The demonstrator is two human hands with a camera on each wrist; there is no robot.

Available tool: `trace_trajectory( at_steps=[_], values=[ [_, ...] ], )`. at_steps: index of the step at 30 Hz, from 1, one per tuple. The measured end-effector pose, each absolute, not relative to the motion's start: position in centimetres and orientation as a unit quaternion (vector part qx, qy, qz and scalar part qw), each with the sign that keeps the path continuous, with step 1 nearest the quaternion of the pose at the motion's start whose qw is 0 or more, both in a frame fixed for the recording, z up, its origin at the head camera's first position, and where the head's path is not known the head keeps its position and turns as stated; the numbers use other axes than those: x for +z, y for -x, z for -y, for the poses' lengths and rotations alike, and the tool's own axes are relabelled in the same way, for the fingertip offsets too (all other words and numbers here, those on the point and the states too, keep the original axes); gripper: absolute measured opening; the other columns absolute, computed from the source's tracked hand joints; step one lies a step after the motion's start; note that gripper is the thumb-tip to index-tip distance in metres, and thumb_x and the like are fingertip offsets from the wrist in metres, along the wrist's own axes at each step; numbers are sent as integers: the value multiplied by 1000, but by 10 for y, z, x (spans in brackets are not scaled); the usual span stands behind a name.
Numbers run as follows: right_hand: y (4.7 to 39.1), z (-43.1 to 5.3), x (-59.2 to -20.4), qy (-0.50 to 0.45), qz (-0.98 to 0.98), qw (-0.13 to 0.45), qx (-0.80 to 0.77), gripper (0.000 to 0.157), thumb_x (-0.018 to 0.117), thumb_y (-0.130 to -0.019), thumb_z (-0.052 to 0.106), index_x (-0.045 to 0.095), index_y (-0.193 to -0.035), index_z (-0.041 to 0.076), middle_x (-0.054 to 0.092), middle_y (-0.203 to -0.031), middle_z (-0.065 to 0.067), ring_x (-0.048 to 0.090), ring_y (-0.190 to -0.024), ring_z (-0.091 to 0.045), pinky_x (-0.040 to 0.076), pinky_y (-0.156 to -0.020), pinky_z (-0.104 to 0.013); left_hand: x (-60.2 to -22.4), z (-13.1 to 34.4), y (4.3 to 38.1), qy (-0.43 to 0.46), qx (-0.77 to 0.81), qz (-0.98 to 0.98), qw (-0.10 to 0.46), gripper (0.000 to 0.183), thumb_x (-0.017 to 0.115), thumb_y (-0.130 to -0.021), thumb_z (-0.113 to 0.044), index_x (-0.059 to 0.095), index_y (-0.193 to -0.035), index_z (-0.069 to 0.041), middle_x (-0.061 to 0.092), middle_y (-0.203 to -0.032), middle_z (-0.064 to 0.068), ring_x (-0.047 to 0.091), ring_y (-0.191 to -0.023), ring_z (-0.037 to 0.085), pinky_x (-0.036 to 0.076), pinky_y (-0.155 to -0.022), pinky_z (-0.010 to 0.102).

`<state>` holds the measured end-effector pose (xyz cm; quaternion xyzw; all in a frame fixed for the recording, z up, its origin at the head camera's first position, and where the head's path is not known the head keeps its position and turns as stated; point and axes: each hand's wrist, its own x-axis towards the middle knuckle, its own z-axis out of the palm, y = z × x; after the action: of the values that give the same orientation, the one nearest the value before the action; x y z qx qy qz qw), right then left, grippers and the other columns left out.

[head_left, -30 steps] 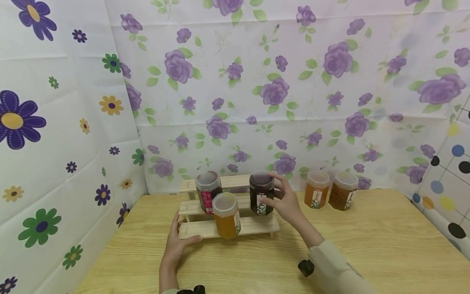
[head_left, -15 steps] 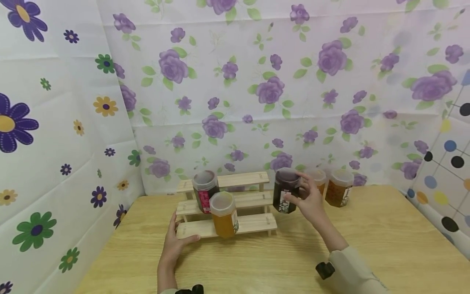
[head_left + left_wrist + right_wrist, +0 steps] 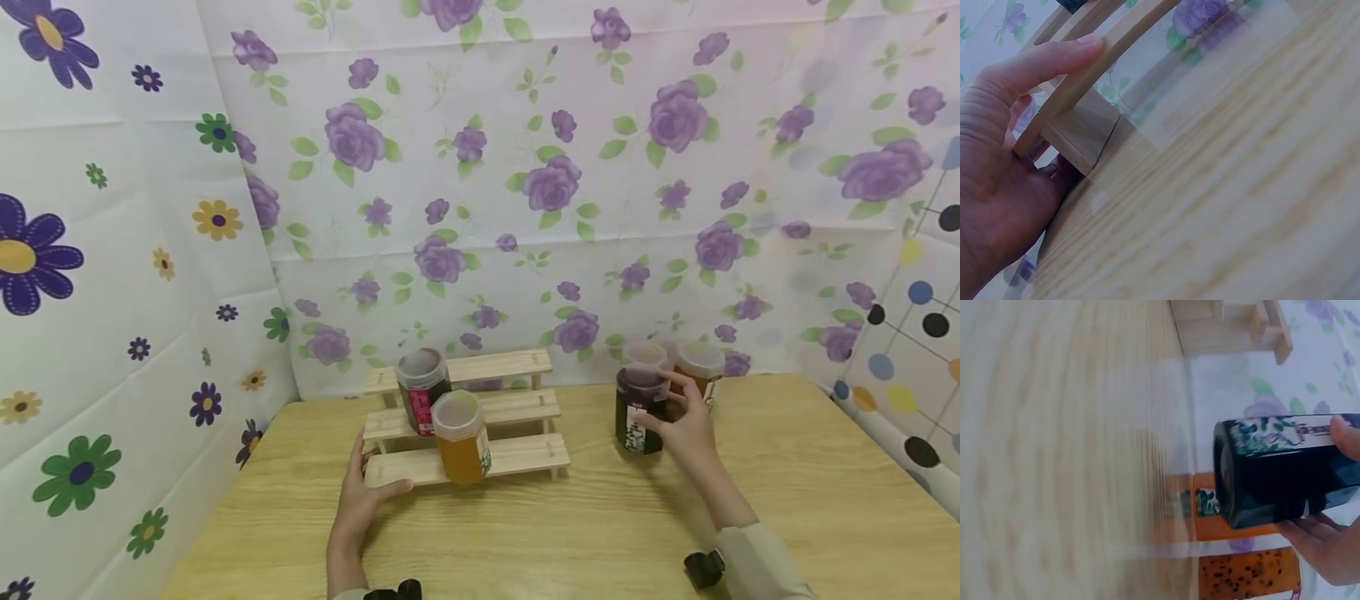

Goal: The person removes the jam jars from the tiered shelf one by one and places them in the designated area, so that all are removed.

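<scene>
My right hand (image 3: 688,429) grips a dark jar (image 3: 630,417) with a clear lid and a white label, thumb on the label side. In the right wrist view the jar's base hangs a little above the table. My left hand (image 3: 360,500) holds the left end of a three-step wooden rack (image 3: 525,454), its thumb (image 3: 1054,59) lying along the lowest step and the other fingers behind. On that step stands an amber jar (image 3: 461,450). A second dark jar (image 3: 422,400) with a red label occupies the middle step.
Behind the held jar, an orange jar (image 3: 1235,529) and a speckled amber jar (image 3: 1247,575) stand on the wooden table (image 3: 510,542) near the back. Flowered cloth (image 3: 480,208) covers the wall behind.
The dark jar has come off the rack's right side and travelled right in my right hand, now overlapping the orange jar at the back. The left hand keeps its hold on the rack.
</scene>
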<state>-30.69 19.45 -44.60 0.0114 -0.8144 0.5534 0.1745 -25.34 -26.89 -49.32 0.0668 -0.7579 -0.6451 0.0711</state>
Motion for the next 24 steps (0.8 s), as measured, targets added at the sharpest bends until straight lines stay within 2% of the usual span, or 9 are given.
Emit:
trace_trajectory(
  at_steps=[3,7,9,13,18,21,24],
  values=[
    [310,-199,-449,17,821,171,545,73,79,-82,17,40,-144,14,49,-139,-22,53,-123,-37,50,-81,-15,-493,268,253,-67,-646,757,69,122,83,-73,-5,-2,-158,-27,22,-156,26,24,-144,47,19,-121,58],
    [312,-203,-454,50,814,157,557,75,77,-83,13,36,-146,13,47,-141,-24,51,-127,-39,47,-81,-15,-494,266,252,-67,-648,756,69,122,82,-73,-4,-3,-158,-27,23,-156,26,23,-145,47,18,-121,59],
    [313,-204,-456,61,808,156,565,76,77,-84,12,34,-146,13,48,-140,-24,52,-126,-38,44,-78,-11,-494,266,252,-66,-648,755,69,122,82,-74,-5,-3,-158,-28,23,-156,25,22,-145,47,17,-121,59],
    [316,-203,-457,68,805,161,566,76,76,-84,8,32,-146,12,47,-140,-25,52,-125,-37,47,-87,-24,-493,267,250,-68,-649,754,69,122,83,-73,-8,-2,-158,-30,23,-156,24,22,-145,46,16,-121,59],
    [318,-201,-458,66,803,155,572,79,76,-82,7,30,-145,10,45,-142,-26,50,-127,-38,48,-93,-34,-494,270,250,-72,-646,757,64,122,84,-73,-10,-1,-158,-31,24,-155,22,19,-146,45,13,-121,61],
    [318,-201,-458,65,796,148,583,80,76,-83,7,27,-146,11,43,-144,-25,47,-131,-38,46,-100,-44,-493,270,251,-66,-645,758,64,122,84,-73,-11,-1,-158,-31,25,-155,22,16,-147,45,10,-121,63],
    [317,-202,-457,65,786,141,599,82,75,-84,6,24,-148,11,40,-146,-25,43,-136,-39,42,-107,-51,-493,270,253,-58,-648,757,68,121,84,-73,-11,0,-158,-31,24,-155,22,18,-146,45,11,-121,62]
  ],
)
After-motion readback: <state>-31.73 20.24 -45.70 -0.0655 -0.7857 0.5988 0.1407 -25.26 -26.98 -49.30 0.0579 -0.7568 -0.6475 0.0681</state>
